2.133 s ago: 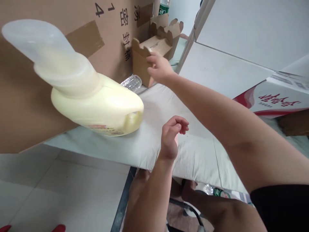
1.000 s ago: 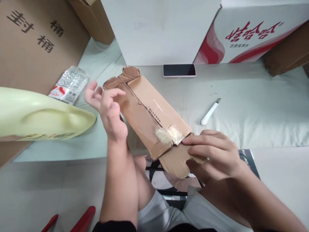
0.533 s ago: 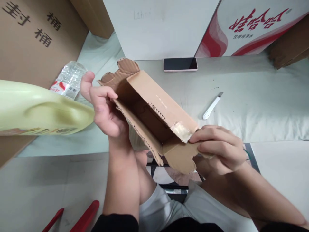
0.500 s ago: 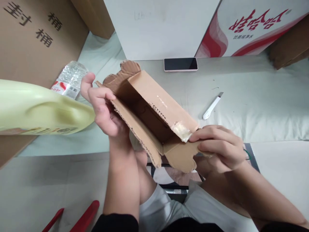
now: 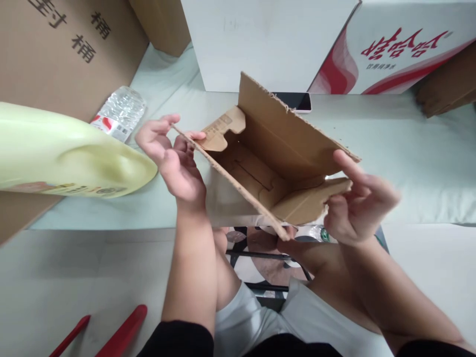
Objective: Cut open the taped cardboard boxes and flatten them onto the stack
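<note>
A brown cardboard box [image 5: 260, 168] hangs tilted between my hands, its top open and flaps spread, so I look down into its inside. At its left end my left hand [image 5: 178, 163] grips the near long flap, one fingertip showing on the inner side. My right hand [image 5: 359, 201] pinches the torn short flap [image 5: 312, 201] at the right end, its index finger raised against the far long flap [image 5: 293, 124]. Another short flap [image 5: 225, 130] with printing folds inward near my left hand.
A pale yellow-green jug [image 5: 78, 153] and a clear plastic bottle [image 5: 121, 114] lie at the left. Behind the box, a phone [image 5: 303, 102] rests by a white carton [image 5: 267, 44]. A red-and-white carton [image 5: 401, 54] stands at the right. Red bars [image 5: 122, 332] show lower left.
The box has turned so its opening shows wider, and its far flap now stands up. My right hand has shifted up and right. The white utility knife is now out of sight.
</note>
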The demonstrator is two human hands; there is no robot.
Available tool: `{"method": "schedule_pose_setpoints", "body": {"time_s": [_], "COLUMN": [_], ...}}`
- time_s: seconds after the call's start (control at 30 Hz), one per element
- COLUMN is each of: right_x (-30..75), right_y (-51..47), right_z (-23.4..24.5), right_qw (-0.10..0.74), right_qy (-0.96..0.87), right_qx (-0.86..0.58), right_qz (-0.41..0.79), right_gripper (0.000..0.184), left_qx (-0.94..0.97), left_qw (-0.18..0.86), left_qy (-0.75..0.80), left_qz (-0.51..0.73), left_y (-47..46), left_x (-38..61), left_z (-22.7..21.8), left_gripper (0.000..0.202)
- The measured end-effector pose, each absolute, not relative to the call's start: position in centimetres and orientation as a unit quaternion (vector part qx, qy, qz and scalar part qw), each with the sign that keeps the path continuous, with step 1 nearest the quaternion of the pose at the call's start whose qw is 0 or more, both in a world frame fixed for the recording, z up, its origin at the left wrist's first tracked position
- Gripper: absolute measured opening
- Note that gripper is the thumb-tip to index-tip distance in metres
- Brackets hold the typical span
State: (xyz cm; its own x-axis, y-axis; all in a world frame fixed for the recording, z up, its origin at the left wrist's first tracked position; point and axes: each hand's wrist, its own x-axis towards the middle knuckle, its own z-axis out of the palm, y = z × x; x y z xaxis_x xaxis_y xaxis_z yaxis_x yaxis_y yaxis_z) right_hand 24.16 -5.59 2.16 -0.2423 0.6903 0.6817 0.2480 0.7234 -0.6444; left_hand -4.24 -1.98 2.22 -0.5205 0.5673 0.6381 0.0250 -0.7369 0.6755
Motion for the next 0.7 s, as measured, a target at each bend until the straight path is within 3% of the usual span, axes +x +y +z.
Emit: {"method": "schedule_pose_setpoints", "body": {"time_s": [0.17,0.23,0.3,0.43,0.53,0.7], "right_x": [22.7,22.5,22.6,23.1,23.3,23.6], "right_y": [-5.1,-5.1,-5.2,-5.4,-5.4,-4.5], "right_z": [2.4,2.5,2.7,3.0,2.6,0.7], "right_qw": [0.555,0.544,0.509,0.445,0.454,0.528], "right_qy": [-0.722,-0.710,-0.729,-0.806,-0.806,-0.677], "right_qx": [-0.406,-0.438,-0.437,-0.338,-0.311,-0.414], "right_qz": [0.081,0.083,0.136,0.198,0.215,0.303], "right_gripper": [0.069,0.078,0.072,0.040,0.041,0.047], "left_qx": [0.536,0.555,0.572,0.614,0.648,0.631], "left_qw": [0.161,0.154,0.146,0.105,0.091,0.108], "left_qy": [0.415,0.436,0.458,0.488,0.500,0.539], "left_qz": [0.718,0.692,0.664,0.611,0.567,0.547], "left_y": [-1.8,-1.6,-1.4,-1.5,-2.0,-2.3], "left_x": [-4.8,-4.8,-4.6,-4.2,-4.0,-4.0], "left_z": [1.0,0.7,0.6,0.9,1.4,2.0], "left_gripper": [0.052,0.062,0.064,0.051,0.043,0.024]}}
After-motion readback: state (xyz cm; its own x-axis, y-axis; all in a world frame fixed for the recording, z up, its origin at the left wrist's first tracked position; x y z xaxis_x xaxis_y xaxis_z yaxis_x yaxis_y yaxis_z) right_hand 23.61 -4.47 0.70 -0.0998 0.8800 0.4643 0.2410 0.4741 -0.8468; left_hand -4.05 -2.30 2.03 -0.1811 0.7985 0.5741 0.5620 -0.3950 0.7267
